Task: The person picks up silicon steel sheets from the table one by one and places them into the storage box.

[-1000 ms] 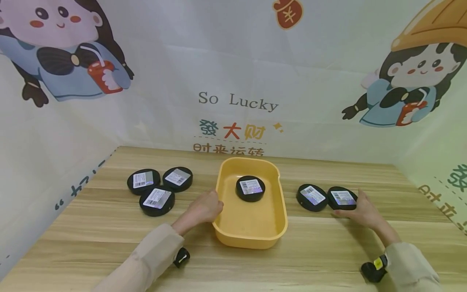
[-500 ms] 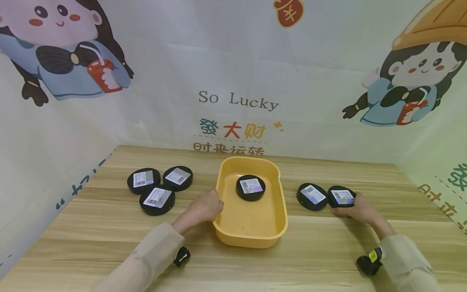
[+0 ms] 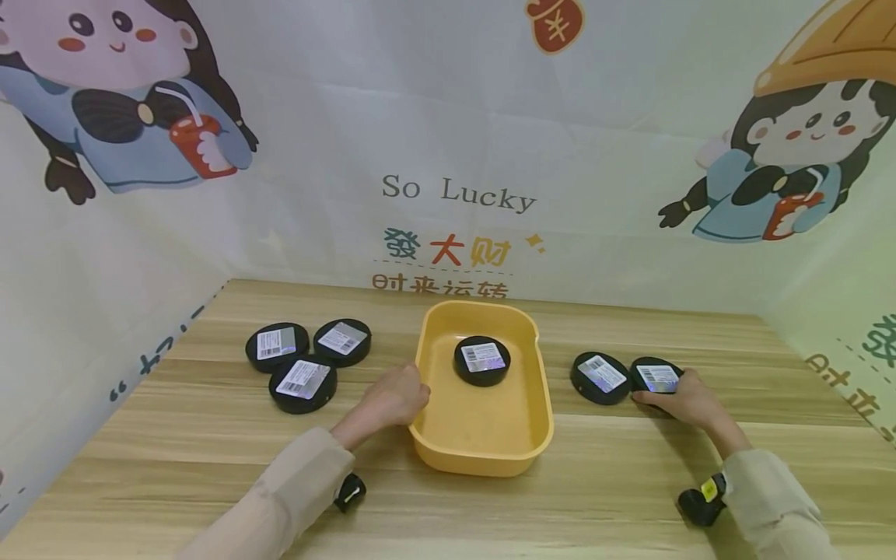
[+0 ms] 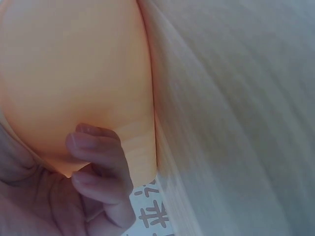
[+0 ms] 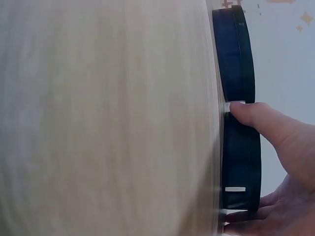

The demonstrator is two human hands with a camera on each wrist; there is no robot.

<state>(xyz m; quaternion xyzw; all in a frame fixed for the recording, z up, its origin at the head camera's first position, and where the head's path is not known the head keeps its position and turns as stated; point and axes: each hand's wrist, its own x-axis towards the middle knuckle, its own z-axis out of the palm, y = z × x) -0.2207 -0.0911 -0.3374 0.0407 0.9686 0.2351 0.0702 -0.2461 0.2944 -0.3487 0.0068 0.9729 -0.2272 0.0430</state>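
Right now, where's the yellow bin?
Head view: the yellow bin sits near centre, left hand gripping its left side, two black discs to its right.

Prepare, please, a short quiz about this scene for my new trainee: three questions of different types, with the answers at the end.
1. Count: how many black discs lie outside the yellow bin?
2. True or false: the left hand holds a black disc.
3. Choose: what does the right hand hold?
a) The bin's rim
b) The outer black disc of the pair
c) A disc from the group of three

Key: 1: five. 2: false; it grips the bin's side. 3: b.
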